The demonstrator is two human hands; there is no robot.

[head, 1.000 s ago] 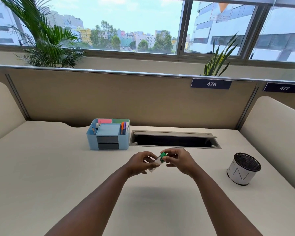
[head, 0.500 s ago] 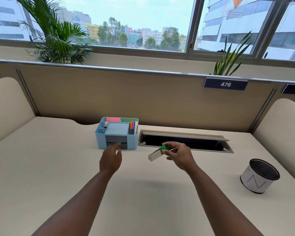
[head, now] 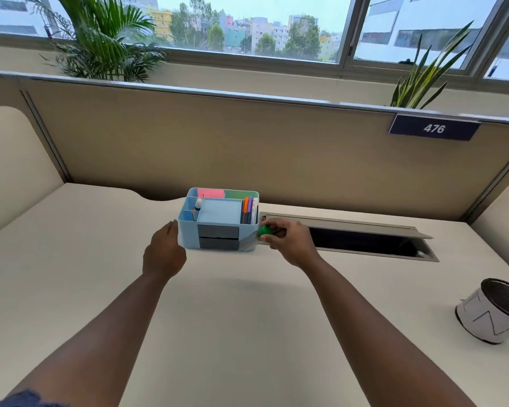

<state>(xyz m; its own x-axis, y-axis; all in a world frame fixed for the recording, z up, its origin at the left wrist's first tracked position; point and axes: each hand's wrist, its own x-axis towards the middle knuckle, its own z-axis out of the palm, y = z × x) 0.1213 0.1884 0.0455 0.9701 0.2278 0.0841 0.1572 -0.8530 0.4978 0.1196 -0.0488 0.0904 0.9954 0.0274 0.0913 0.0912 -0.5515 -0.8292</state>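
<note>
A light blue desk organiser (head: 188, 230) stands at the back of the desk, with pink and green notes, several pens and two grey drawers in its front. My right hand (head: 288, 242) pinches a small clear tube with a green cap (head: 252, 239) just in front of the organiser's right corner. My left hand (head: 163, 251) hovers at the organiser's left side, fingers loosely extended, holding nothing; whether it touches the box is unclear.
An open cable tray (head: 362, 239) is sunk into the desk (head: 232, 333) right of the organiser. A white cup with a dark mesh top (head: 494, 312) stands at the right edge. A beige partition (head: 247, 148) closes the back, with plants and windows behind.
My left hand let go of the tube and moved left to the organiser's side. My right hand carried the tube forward to the organiser's right corner. The view tilted down and closer.
</note>
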